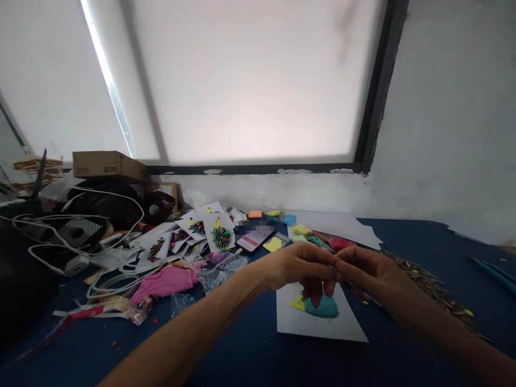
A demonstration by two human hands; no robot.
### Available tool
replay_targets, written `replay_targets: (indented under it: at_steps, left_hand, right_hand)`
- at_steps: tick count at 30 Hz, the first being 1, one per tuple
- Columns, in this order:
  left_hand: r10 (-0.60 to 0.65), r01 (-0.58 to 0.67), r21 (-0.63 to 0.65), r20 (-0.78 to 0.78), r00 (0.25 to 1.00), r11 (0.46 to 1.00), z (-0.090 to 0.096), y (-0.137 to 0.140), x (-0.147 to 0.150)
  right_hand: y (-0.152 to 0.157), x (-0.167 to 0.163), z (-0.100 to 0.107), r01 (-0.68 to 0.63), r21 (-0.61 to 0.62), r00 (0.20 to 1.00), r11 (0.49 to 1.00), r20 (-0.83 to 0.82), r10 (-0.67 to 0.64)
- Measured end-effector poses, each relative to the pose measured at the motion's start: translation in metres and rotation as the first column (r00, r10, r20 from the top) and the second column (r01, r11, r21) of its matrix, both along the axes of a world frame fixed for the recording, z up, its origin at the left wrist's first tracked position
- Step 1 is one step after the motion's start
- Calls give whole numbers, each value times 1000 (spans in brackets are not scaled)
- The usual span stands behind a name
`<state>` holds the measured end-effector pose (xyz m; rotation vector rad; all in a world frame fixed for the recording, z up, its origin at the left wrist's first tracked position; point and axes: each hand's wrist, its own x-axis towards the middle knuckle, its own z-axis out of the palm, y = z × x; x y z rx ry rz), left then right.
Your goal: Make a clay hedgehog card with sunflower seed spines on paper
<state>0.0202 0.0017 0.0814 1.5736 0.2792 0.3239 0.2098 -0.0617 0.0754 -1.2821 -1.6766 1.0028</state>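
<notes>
Taking the white sheet (290, 325) as the middle of your dial, with twelve pointing away from you, both your hands hang over its far edge. Your left hand (293, 264) comes in from eight o'clock, thumb and forefinger drawn to a tight pinch, the other fingers curled down loosely. Your right hand (370, 269) comes in from four, thumb and forefinger closed to meet the left's tips. Between them you seem to have a small grey piece (336, 273); it is too small to name. Expect it to weigh almost nothing and turn easily, so grip it by its edges with the very tips.

Beneath your fingers, on the sheet, lies a flattened teal clay body (327, 309), partly hidden by your left hand, with a yellow clay snout (297, 303) at its nine o'clock. The clay should be soft and take dents readily; steady the sheet by its bare margin instead.

The striped sunflower seeds (437, 293) spread at two o'clock, likely light, stiff and slick. A red clay lump (342, 244) sits near twelve, your phone (253, 239) at eleven.
</notes>
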Motion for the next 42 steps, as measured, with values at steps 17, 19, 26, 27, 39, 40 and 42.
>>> replay_targets:
  at_steps: [17, 19, 26, 27, 39, 40, 42]
  left_hand:
    - [-10, 11, 6, -99, 995, 1000, 4, -3, 0]
    - [47, -47, 2, -72, 996, 999, 2, 0, 0]
    - [145, -145, -8, 18, 989, 989, -1, 7, -3]
    - [151, -151, -14, 11, 988, 988, -1, 6, -3]
    - [188, -188, 6, 18, 982, 982, 1, 6, -4]
    - [186, -187, 2, 16, 982, 982, 1, 6, -4]
    - [197, -197, -6, 7, 980, 980, 1, 6, -4]
  right_hand:
    - [3, 5, -1, -3, 11, 998, 1000, 59, 2]
    - [4, 6, -1, 6, 14, 998, 1000, 57, -7]
    - [2, 6, 1, 23, 17, 1000, 1000, 10, -23]
    - [1, 4, 2, 15, 17, 1000, 1000, 10, -15]
    - [-4, 0, 5, 64, 135, 997, 989, 32, -69]
    - [-5, -1, 5, 73, 159, 996, 985, 33, -79]
    - [-8, -3, 6, 79, 207, 996, 975, 22, -85]
